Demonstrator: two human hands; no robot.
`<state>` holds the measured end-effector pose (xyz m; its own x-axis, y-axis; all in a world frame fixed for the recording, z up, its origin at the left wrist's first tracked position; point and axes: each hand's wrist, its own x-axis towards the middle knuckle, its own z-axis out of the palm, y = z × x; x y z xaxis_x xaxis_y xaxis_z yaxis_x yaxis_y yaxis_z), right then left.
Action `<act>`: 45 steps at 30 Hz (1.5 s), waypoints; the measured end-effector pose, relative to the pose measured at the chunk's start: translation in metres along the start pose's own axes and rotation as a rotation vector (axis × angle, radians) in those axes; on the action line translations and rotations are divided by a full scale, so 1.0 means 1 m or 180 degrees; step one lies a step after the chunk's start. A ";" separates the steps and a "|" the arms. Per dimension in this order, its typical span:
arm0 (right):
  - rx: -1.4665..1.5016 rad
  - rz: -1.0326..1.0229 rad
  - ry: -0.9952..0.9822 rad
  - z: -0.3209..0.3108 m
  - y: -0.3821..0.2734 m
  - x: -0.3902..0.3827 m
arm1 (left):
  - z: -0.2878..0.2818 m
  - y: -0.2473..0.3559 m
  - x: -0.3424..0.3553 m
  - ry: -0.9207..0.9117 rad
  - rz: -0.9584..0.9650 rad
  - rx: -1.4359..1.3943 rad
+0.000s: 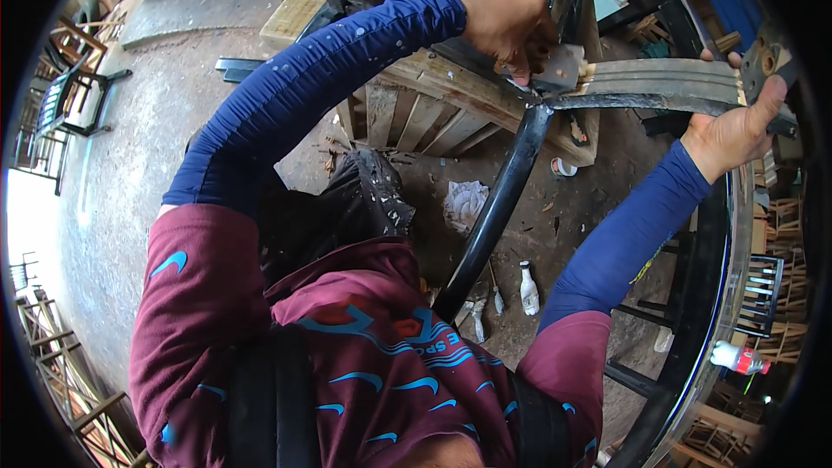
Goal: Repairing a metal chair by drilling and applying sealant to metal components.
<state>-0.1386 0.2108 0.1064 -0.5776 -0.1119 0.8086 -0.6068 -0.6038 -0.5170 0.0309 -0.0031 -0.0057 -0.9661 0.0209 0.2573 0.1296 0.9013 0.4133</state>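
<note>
My left hand [516,28] is curled, its fingers pressed on a flat grey blade-like piece [562,68]. That piece sits at the near end of a pale, grooved wooden rail [663,78] with a black edge strip. The fingers partly hide what is gripped. At the rail's other end, my right hand [732,130] holds it from below, thumb up and fingertips showing beyond the far edge. A black, glossy leg [503,199] slants down toward me from the joint by my left hand. Under the work lies a rough wooden bench [416,74].
A white bottle [529,289], brushes [477,321], a crumpled white cloth [465,205] and a small white cup [564,167] are on the floor. A red-capped bottle [739,358] is at the right. Black chairs [69,100] stand at the left, stacked wooden frames around the edges.
</note>
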 end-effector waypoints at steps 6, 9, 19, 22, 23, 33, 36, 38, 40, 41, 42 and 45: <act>0.0095 -0.0004 -0.0036 -0.008 0.003 0.003 | -0.001 0.004 -0.006 -0.0173 0.0120 0.0153; 0.0241 -0.0069 0.0087 -0.003 0.005 0.005 | 0.001 0.003 -0.006 0.0165 0.0498 0.0248; 0.0264 0.0167 -0.0009 0.014 -0.010 -0.002 | 0.014 -0.032 -0.013 0.0231 0.0566 -0.0272; 0.0251 0.0027 0.0056 0.018 -0.008 -0.002 | 0.014 -0.032 -0.013 0.0309 0.0701 -0.0150; 0.0308 0.0002 0.0048 0.018 -0.007 0.000 | 0.013 -0.028 -0.012 0.0282 0.0658 -0.0036; 0.0549 0.0099 -0.0208 0.042 -0.027 -0.017 | 0.017 -0.019 -0.008 0.0157 0.0669 0.0562; -0.0096 0.0062 0.0191 0.068 -0.044 -0.032 | 0.015 -0.030 -0.010 0.0371 0.0867 0.0538; -0.0106 0.0081 0.0354 0.071 -0.041 -0.031 | 0.015 -0.027 -0.012 0.0356 0.0874 0.0526; -0.0056 0.0089 0.0307 0.070 -0.034 -0.027 | 0.014 -0.022 -0.013 0.0181 0.0577 0.0401; 0.0000 0.0097 0.0260 0.068 -0.030 -0.025 | 0.015 -0.020 -0.013 0.0174 0.0581 0.0402; -0.0266 0.0200 0.0225 0.064 -0.029 -0.020 | 0.016 -0.019 -0.011 0.0231 0.0695 0.0434; 0.0134 0.0470 0.0011 0.062 -0.019 -0.011 | 0.015 -0.018 -0.009 0.0243 0.0782 0.0488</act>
<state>-0.0871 0.1748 0.1246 -0.6608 -0.1994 0.7236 -0.4916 -0.6136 -0.6179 0.0342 -0.0129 -0.0286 -0.8897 0.2192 0.4006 0.3166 0.9282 0.1954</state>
